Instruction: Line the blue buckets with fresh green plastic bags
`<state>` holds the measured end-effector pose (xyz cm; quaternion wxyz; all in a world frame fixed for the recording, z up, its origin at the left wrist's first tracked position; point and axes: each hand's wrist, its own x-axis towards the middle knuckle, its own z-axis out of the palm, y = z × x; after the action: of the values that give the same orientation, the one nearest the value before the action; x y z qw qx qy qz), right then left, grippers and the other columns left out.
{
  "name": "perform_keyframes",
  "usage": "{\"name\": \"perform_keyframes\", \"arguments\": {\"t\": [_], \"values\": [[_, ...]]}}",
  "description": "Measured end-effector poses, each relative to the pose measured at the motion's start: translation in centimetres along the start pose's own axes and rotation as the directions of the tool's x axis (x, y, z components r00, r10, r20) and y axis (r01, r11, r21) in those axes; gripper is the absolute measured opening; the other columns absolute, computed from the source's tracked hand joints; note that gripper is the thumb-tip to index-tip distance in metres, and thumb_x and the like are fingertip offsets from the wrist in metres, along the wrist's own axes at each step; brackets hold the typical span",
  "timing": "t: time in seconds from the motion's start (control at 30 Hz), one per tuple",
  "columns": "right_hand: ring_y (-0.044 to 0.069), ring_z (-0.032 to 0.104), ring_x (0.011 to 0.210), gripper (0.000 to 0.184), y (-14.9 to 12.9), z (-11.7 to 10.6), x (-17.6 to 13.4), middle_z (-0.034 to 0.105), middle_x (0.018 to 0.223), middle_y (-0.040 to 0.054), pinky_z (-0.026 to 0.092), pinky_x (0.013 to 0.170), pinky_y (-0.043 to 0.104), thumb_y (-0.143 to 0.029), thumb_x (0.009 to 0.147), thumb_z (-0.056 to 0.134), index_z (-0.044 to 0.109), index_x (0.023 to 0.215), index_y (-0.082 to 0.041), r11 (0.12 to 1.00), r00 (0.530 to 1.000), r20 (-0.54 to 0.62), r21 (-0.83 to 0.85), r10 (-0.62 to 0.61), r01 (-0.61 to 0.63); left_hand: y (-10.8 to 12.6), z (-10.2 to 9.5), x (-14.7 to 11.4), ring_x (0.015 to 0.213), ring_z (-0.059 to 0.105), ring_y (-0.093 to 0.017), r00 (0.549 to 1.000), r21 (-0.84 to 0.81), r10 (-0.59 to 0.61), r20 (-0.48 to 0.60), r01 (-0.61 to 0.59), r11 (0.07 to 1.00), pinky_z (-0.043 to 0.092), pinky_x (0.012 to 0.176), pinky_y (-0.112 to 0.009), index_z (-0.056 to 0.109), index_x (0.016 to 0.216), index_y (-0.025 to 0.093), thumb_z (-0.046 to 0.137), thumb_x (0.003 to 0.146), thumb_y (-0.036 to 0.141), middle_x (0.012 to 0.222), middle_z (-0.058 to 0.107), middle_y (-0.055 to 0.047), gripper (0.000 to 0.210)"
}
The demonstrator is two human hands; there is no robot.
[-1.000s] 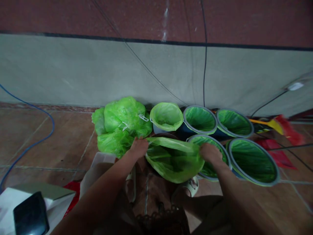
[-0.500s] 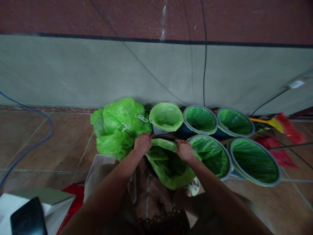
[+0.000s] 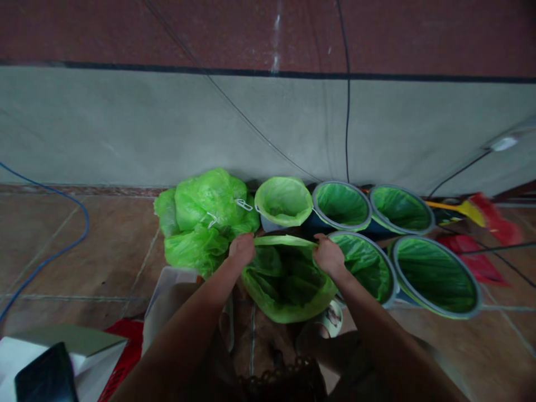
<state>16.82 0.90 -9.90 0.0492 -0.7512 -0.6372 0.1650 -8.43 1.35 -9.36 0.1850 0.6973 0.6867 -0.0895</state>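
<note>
A heap of crumpled bright green plastic bags (image 3: pixel 201 220) lies left of the open thin green plastic bin liner (image 3: pixel 287 279). The left hand (image 3: pixel 242 249) pinches the liner's far-left rim, fingers closed on the film. The right hand (image 3: pixel 329 257) grips the far-right rim likewise. Right of the liner stand grey-rimmed round bins with green linings (image 3: pixel 435 276).

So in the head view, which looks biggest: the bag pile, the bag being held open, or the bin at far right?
1. Bag pile, largest.
2. Held bag and far-right bin: about alike, and they sit at different distances from the camera, so I won't rank them.
The left hand and right hand grip the held bag's rim.
</note>
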Motion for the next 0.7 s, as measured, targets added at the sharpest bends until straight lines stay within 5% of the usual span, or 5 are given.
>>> {"name": "perform_keyframes", "arguments": {"t": [0.1,0.23,0.33,0.47,0.7], "values": [[0.024,0.064,0.104,0.046,-0.3,0.3,-0.2,0.067,0.117,0.0154,0.044,0.089,0.029,-0.021,0.085,0.055,0.054,0.13,-0.01,0.998,0.998,0.032,0.007,-0.06,0.06,0.4,0.2,0.0,0.106,0.064,-0.024,1.0,-0.029,-0.004,0.002,0.004,1.0,0.05,0.088,-0.032,0.057,0.124,0.014,0.05,0.086,0.019,0.112,0.068,-0.012,0.038],[0.023,0.065,0.097,0.032,-0.6,0.2,0.1,0.071,0.107,0.0106,0.045,0.083,0.028,-0.026,0.09,0.051,0.065,0.117,-0.017,0.998,0.996,0.059,0.027,-0.066,0.065,0.8,-0.1,-0.2,0.121,0.052,-0.03,0.997,-0.102,0.023,-0.07,-0.03,0.994,0.045,0.097,-0.041,0.05,0.134,0.022,0.066,0.077,0.044,0.135,0.055,-0.011,0.064],[0.023,0.066,0.091,0.027,-0.6,0.3,0.5,0.073,0.099,0.0094,0.044,0.077,0.028,-0.029,0.091,0.049,0.07,0.105,-0.019,0.998,0.995,0.072,0.033,-0.061,0.059,1.0,-0.2,0.0,0.119,0.053,-0.029,0.995,-0.173,0.048,-0.089,-0.063,0.983,0.043,0.097,-0.044,0.06,0.124,0.026,0.057,0.082,0.054,0.129,0.06,-0.008,0.051],[0.02,0.065,0.089,0.025,0.0,0.8,0.8,0.073,0.098,0.0083,0.042,0.076,0.025,-0.029,0.089,0.052,0.071,0.101,-0.018,0.986,0.992,0.08,0.14,-0.098,0.086,1.1,-0.1,0.5,0.105,0.062,-0.024,0.994,-0.157,-0.018,-0.107,0.001,0.988,0.045,0.093,-0.04,0.069,0.107,0.024,0.045,0.092,0.038,0.109,0.07,-0.007,0.032],[0.014,0.06,0.065,0.031,0.9,2.1,3.1,0.068,0.07,0.0035,0.038,0.058,0.022,-0.033,0.088,0.049,0.073,0.08,-0.016,0.94,0.986,0.153,0.342,-0.068,0.011,2.0,0.3,3.5,0.095,0.066,-0.02,0.995,-0.189,-0.014,-0.102,-0.006,0.982,0.049,0.084,-0.03,0.072,0.102,0.017,0.042,0.093,0.028,0.103,0.072,-0.009,0.033]]}}
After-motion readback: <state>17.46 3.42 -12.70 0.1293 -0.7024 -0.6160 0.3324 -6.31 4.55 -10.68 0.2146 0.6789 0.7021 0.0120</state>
